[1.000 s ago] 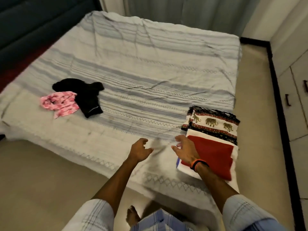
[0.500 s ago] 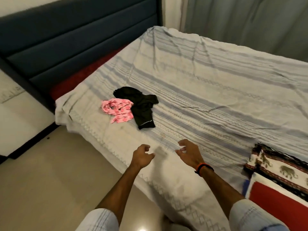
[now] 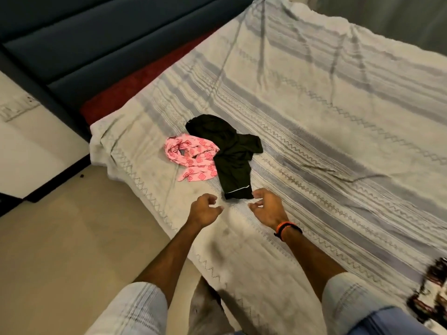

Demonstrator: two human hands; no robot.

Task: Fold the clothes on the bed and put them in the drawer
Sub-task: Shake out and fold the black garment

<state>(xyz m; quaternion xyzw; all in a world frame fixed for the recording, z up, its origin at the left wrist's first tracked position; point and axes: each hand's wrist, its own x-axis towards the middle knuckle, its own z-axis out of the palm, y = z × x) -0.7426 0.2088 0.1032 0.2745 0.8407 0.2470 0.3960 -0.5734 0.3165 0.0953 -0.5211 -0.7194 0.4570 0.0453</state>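
A crumpled black garment (image 3: 229, 153) lies on the striped bedspread (image 3: 326, 112), its hem pointing toward me. A crumpled pink patterned garment (image 3: 193, 157) lies against its left side. My left hand (image 3: 203, 209) hovers just below and left of the black hem, fingers loosely curled, holding nothing. My right hand (image 3: 267, 206), an orange and black band on its wrist, hovers just right of the hem with fingers relaxed and empty. A corner of the folded elephant-print cloth (image 3: 435, 291) shows at the right edge.
A dark padded headboard (image 3: 96, 44) runs along the upper left, with a red mattress edge (image 3: 145, 88) under the bedspread. Beige floor (image 3: 72, 238) lies left of the bed. A white wall panel (image 3: 31, 131) stands at far left.
The view has swung left, away from the folded elephant-print stack. Both empty hands have travelled across the bed and now hover at the black garment's hem.
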